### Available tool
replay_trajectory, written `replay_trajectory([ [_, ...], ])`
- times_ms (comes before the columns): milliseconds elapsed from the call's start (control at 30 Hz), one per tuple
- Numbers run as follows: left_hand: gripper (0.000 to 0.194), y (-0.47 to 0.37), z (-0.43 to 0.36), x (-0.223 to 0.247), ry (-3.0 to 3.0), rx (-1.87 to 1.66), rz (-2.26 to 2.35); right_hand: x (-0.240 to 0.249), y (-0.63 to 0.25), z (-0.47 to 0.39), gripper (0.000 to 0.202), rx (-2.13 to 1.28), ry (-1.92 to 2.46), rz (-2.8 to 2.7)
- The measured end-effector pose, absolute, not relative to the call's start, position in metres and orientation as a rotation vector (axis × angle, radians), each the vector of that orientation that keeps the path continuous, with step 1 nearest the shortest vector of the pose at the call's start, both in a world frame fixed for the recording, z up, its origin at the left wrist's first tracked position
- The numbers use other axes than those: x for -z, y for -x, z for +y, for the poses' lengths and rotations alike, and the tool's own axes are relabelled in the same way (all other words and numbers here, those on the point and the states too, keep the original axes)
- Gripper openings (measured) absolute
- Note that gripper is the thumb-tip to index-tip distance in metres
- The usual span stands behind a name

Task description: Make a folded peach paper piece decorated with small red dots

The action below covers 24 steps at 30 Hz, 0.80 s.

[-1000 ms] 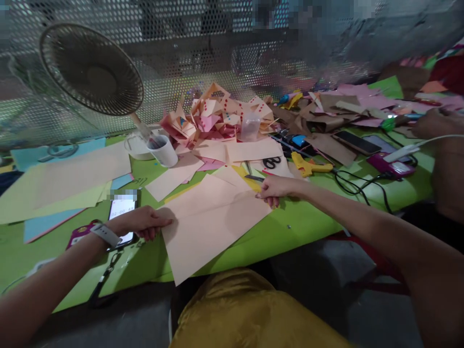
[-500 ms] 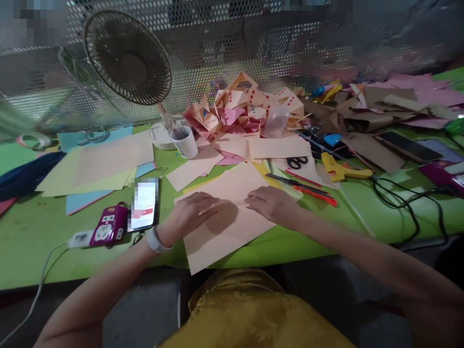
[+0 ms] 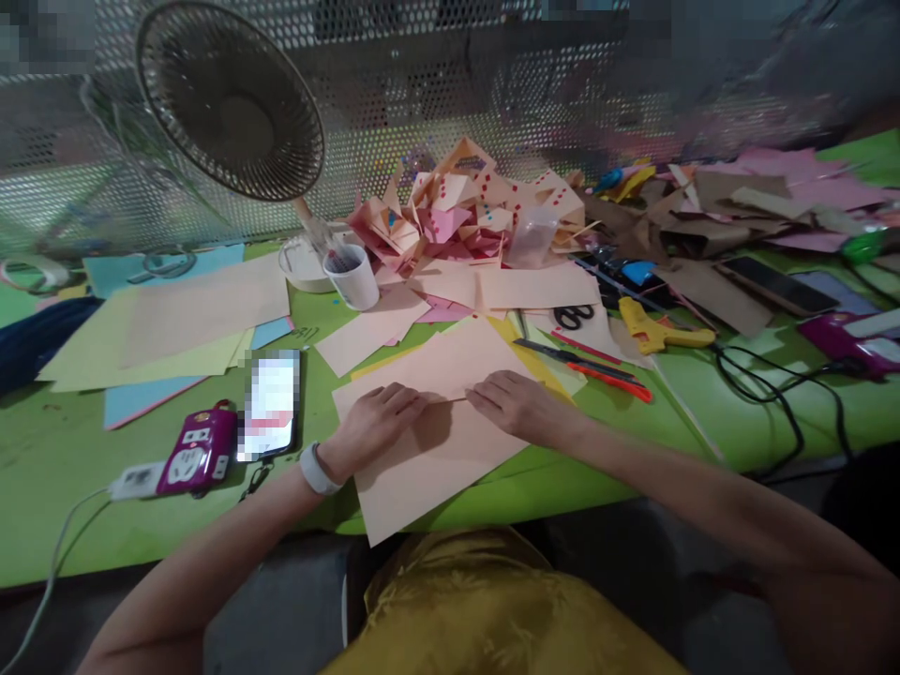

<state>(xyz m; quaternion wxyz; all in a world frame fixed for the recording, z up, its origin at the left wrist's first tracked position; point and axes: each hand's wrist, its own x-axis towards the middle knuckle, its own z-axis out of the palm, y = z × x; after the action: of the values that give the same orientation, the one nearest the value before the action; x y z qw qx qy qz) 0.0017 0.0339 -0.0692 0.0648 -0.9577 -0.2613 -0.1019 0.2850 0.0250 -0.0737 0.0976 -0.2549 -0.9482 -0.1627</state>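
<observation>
Left hand [image 3: 380,424] and right hand [image 3: 512,405] lie palm-down on the peach paper [image 3: 414,480] at six o'clock on the table [image 3: 56,441]; whether they grip, I cannot tell. Uneven pressure could wrinkle it.

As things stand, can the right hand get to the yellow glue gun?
Probably yes: the yellow glue gun lies uncovered, ahead and to the right of the right hand. The orange cutter between them lies low, though the hand must first leave the peach paper.
</observation>
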Motion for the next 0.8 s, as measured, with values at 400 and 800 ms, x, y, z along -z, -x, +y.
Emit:
replay_trajectory([
  [400,0.022,-0.005,0.037,0.072,2.88,0.46,-1.072,0.082,-0.276,0.033,0.02,0.308,0.967,-2.756],
  [800,0.023,-0.005,0.061,0.051,3.102,0.45,-1.911,0.062,-0.267,0.054,0.02,-0.346,1.382,-2.644],
])
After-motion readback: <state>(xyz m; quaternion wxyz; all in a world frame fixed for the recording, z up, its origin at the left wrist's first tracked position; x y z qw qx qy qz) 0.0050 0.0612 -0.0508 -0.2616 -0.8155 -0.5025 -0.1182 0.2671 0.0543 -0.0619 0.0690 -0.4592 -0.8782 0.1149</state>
